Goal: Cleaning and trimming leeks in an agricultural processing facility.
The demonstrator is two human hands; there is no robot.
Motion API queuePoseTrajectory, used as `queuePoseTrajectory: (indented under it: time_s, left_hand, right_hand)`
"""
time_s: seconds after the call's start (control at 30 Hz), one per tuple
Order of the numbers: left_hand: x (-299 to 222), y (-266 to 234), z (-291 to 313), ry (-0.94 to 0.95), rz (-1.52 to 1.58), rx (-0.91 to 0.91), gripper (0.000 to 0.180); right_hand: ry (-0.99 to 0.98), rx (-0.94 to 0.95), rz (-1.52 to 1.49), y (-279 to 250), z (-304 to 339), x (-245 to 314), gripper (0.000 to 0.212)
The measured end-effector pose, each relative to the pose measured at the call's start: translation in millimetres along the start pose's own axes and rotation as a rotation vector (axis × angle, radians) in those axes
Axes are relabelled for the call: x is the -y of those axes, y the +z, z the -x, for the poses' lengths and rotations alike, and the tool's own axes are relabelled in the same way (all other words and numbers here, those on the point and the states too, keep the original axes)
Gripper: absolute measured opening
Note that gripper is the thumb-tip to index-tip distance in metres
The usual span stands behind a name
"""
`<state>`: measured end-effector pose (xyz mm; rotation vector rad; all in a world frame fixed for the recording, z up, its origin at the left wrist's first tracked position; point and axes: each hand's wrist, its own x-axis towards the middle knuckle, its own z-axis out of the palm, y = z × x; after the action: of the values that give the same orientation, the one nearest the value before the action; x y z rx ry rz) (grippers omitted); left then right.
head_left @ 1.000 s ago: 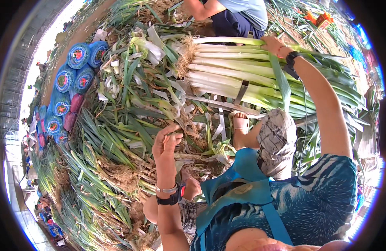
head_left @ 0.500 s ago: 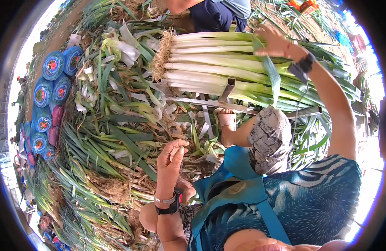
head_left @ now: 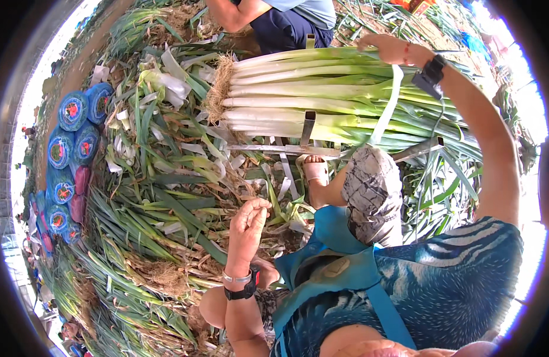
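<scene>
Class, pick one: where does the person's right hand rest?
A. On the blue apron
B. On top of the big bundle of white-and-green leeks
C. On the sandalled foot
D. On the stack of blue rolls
B: the right hand lies on the leek bundle, while the left hand hangs empty over the loose leaves.

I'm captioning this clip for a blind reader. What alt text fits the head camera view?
A person's right hand rests on a big bundle of leeks lying on a metal rack, while the left hand hovers empty, fingers curled, above heaped green leek trimmings. Blue rolls lie at the left, and another person sits beyond the bundle.
</scene>
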<state>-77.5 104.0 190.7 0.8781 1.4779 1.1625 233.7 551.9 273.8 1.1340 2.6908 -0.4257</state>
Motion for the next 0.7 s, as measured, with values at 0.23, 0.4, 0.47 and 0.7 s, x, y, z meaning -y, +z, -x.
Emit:
queuePoseTrajectory:
  time_s: [0.23,0.4,0.47,0.7]
  left_hand:
    - [6,1,1,0.037,-0.157,0.05,0.016]
    - [-5,6,0,0.057,-0.176,0.081,0.012]
    - [-8,4,3,0.09,-0.2,0.061,0.012]
    - [-6,-2,12,0.125,-0.197,0.043,0.012]
  right_hand:
    - [0.055,-0.022,0.239,13,-71,8,0.037]
    - [0.168,-0.129,0.2,76,-109,-25,0.056]
    - [0.124,-0.05,0.193,71,-112,-28,0.051]
    - [-0.006,-0.309,0.296,47,-81,-4,0.041]
